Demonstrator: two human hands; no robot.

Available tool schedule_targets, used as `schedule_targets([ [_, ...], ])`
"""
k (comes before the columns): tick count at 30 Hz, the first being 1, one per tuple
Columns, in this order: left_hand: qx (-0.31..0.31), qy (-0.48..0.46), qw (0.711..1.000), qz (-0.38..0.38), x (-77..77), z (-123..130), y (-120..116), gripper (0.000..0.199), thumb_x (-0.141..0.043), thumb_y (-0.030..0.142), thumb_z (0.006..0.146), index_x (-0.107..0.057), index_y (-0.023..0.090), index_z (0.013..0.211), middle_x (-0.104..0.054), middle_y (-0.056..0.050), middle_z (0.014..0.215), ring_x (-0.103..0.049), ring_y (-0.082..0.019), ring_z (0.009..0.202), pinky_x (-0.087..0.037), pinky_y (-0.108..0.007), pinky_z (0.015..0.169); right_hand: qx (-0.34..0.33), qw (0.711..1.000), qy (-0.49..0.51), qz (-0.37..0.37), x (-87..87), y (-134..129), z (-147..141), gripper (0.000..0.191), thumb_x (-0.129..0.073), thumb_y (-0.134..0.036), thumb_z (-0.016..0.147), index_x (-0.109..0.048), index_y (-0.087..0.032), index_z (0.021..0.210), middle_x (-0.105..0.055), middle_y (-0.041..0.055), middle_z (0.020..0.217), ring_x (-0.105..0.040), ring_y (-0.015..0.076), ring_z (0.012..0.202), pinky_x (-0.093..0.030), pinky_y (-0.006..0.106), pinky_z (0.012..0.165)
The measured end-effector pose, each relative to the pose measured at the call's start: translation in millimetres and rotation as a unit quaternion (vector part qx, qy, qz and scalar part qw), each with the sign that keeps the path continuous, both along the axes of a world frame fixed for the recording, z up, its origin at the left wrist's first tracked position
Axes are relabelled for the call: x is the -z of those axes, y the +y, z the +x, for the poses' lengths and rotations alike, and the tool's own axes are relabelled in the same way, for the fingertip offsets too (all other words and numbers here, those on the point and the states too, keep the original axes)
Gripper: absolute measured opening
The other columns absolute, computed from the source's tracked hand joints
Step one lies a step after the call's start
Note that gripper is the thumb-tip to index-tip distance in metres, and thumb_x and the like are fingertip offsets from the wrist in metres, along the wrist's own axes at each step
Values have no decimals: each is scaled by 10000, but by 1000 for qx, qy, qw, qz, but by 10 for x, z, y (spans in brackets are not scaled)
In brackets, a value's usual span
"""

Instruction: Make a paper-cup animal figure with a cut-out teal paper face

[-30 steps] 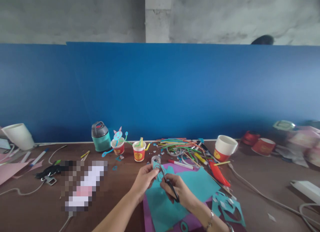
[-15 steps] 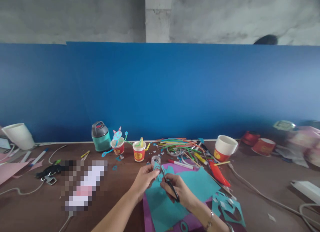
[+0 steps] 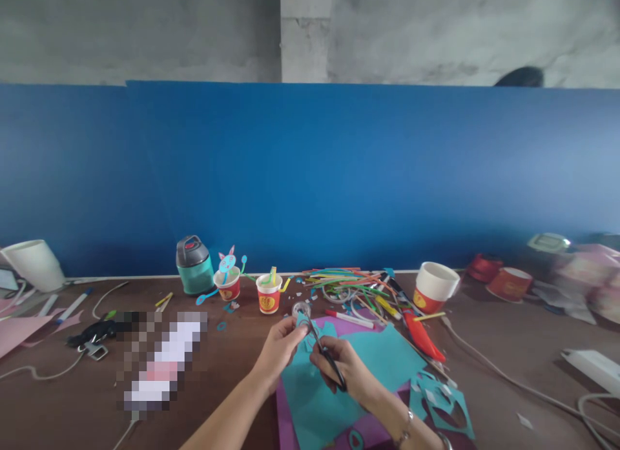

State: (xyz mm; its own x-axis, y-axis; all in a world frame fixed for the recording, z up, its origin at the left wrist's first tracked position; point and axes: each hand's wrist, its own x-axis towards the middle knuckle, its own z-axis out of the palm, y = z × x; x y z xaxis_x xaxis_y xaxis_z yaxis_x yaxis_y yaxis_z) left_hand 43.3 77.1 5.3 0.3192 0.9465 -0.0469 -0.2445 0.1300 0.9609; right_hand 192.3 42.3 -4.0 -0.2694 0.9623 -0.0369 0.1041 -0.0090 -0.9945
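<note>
Between thumb and fingers, my left hand (image 3: 281,348) pinches a small teal paper piece (image 3: 302,319). My right hand (image 3: 345,366) grips black-handled scissors (image 3: 333,365), whose blades point up and left and meet the paper piece at my left fingertips. Beneath both hands lies a large teal sheet (image 3: 324,395) on top of a purple sheet (image 3: 287,419). A roll of clear tape (image 3: 301,310) sits just beyond my left fingers. Cut teal scraps (image 3: 458,414) lie right of the sheets.
Paper cups with straws (image 3: 268,296), one bearing a teal cat face, stand behind my left hand. Beyond the sheets are a straw pile (image 3: 343,285), a white cup (image 3: 437,282) and a red item (image 3: 425,337). A teal container (image 3: 194,269) and blurred strip stand left.
My hands, the paper piece and the scissors hold nearly the same position. The whole view has shifted very slightly.
</note>
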Motion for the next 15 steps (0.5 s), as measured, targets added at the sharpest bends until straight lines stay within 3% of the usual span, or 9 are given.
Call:
schedule_targets([
  [3,21,21,1000,3,-33,-15,-16,377,-687,512,654,-545,163,664,-251,125,384,-153,-35,346,-64,-216,388,-8,1000,3,-2,1,-7,3,369,-674,-484,716,-487,-172,655,-420,-93,369,-346,37,300,-267,143,308],
  [8,33,49,998,11,-78,-32,-26,351,-681,464,656,-512,163,592,-437,72,425,-232,-29,328,-91,-210,360,-25,1000,16,-2,4,-2,14,366,-663,-495,720,-512,-163,693,-447,-82,392,-383,49,324,-310,148,322],
  [15,35,47,998,2,-111,-48,-22,365,-696,456,627,-477,172,558,-412,82,427,-224,-25,330,-97,-206,360,-35,999,17,4,35,11,29,375,-685,-493,708,-507,-164,680,-409,-97,383,-346,37,305,-277,143,307],
])
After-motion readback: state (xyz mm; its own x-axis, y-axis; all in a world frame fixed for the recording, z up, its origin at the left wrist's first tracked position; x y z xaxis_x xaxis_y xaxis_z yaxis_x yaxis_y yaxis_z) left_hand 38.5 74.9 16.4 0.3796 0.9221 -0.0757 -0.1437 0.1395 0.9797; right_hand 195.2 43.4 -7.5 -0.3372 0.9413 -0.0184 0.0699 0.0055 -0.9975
